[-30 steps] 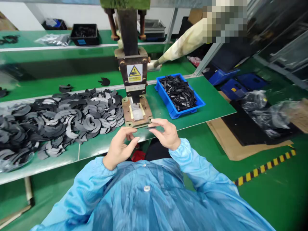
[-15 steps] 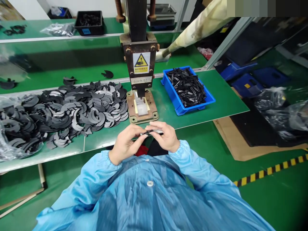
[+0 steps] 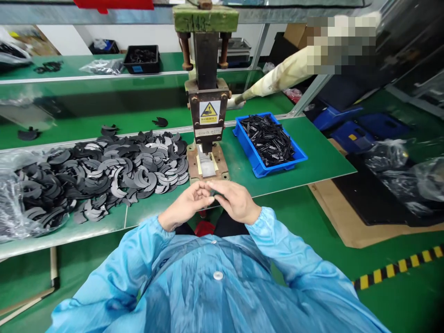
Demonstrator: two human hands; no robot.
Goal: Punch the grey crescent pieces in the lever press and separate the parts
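My left hand [image 3: 189,203] and my right hand [image 3: 236,201] meet fingertip to fingertip in front of the press base [image 3: 222,162], at the table's front edge. Both are closed in a pinch around something small, mostly hidden by the fingers. The press [image 3: 207,99], with a yellow warning label, stands upright just beyond them, its punch over a pale plate [image 3: 207,167]. Dark curved parts [image 3: 121,171] lie in a wide heap left of the press. To its right a blue bin [image 3: 258,170] holds many thin black parts [image 3: 268,138].
A clear plastic bag [image 3: 14,203] lies at the heap's left end. Behind, a black bin [image 3: 142,69] and a plastic bag [image 3: 104,66] sit on the rear shelf. A wrapped pipe [image 3: 277,76] slants in from the upper right. Cardboard [image 3: 336,217] lies at the right.
The view has tilted up, showing more of the press top. My fingers have come closer together, and the dark and pale piece seen between them earlier is now mostly covered.
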